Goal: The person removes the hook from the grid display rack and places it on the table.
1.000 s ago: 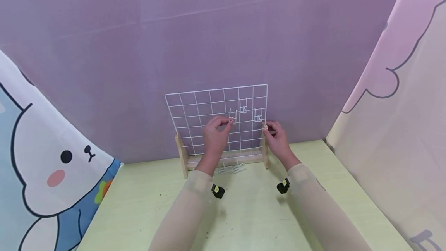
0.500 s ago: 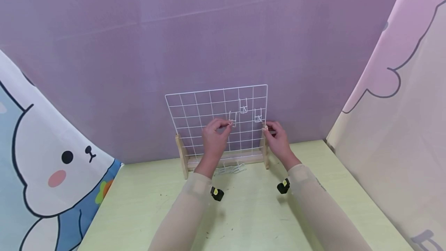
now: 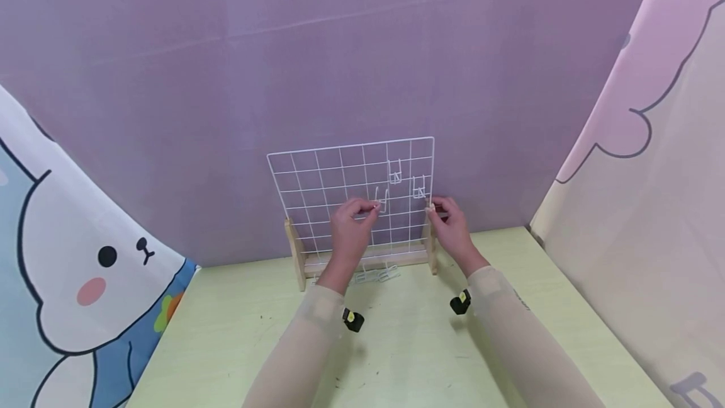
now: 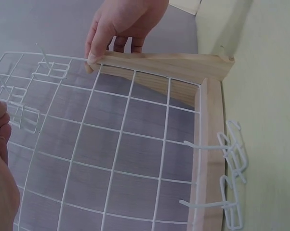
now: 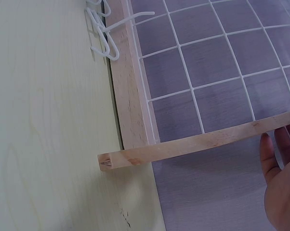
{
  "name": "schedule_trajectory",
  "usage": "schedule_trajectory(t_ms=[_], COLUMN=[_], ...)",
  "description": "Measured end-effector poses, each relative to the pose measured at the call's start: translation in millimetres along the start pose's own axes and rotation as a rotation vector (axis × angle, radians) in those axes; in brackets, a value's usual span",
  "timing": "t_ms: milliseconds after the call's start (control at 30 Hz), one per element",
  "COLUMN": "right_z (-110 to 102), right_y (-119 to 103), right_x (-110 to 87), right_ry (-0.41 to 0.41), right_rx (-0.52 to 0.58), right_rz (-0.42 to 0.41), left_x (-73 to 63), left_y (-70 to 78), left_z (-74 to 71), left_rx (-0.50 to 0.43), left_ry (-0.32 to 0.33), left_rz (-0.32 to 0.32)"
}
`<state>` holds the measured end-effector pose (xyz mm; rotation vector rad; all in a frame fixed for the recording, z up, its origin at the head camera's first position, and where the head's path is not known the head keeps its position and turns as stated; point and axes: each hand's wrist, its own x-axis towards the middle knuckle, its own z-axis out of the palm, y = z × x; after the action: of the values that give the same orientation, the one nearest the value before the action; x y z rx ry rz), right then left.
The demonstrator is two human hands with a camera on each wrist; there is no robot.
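A white wire grid panel stands in a wooden stand. My left hand pinches a white wire hook between thumb and fingers, at the front of the panel right of centre. In the left wrist view this hook lies against the grid, but I cannot tell whether it is hooked on. My right hand holds the top of the stand's right wooden upright at the panel's edge. Two more hooks hang on the grid: one upper, one lower right.
Several loose white wire hooks lie on the pale yellow table by the stand's base, their prongs pointing up past the lower bar. A purple cloth backdrop rises behind the panel, with printed cloths at both sides.
My left hand has moved slightly down and to the right, taking the pinched hook lower on the grid. The right hand has stayed on the upright.
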<state>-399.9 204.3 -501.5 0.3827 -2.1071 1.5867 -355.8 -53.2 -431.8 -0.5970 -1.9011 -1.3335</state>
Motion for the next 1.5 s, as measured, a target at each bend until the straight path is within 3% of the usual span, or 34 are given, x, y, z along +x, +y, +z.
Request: schedule_trajectory(t_ms=[467,833,1167,1500], right_z=[0,0,0,2], right_y=[-2,-3,-2,-3], right_x=[-0.3,-0.6,1.3,-0.1], right_ry=[0.005,0.0,0.005,0.015], right_rx=[0.002,-0.004,0.012,0.021], right_rz=[-0.009,0.008,0.001,-0.016], left_x=[-9.9,-21.7,-29.3,-41.2], left_y=[-7.7,-7.4,-13.4,-17.6], left_z=[3.4,7.5,14.7,22.2], left_rx=[0.007,0.012,-0.008,0.021], left_ry=[-0.065,-0.134,-0.176,-0.258], left_rz=[-0.017,-0.1,-0.067,-0.122])
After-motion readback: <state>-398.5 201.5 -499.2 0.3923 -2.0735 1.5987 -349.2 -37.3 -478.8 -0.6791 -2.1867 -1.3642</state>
